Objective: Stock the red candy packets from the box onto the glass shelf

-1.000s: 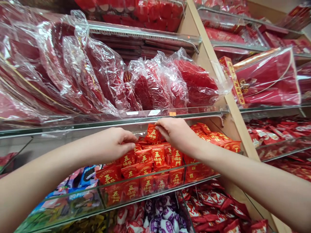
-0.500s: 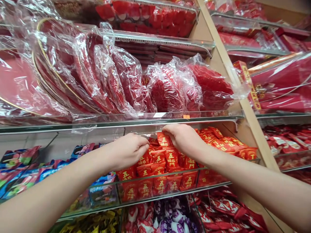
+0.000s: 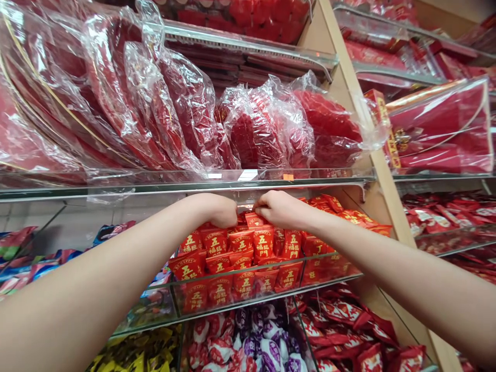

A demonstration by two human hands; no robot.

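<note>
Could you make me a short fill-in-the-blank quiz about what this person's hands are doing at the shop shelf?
1. Both hands, the left hand and the right hand, reach into a bin of small ____ packets.
2. The shelf above the hands is made of ____.
3. The red goods on that shelf are wrapped in clear ____.
4. In the bin below lie red, white and ____ candies.

Missing words: red; glass; plastic; purple

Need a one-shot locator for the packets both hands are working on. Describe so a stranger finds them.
Find the glass shelf loaded with big clear-bagged red items; the bin right beneath it, behind a glass front, holds the small red packets. The left hand and right hand meet at the top of that pile. Unlike the purple-and-white sweets below, these are plain red with gold characters.
</note>
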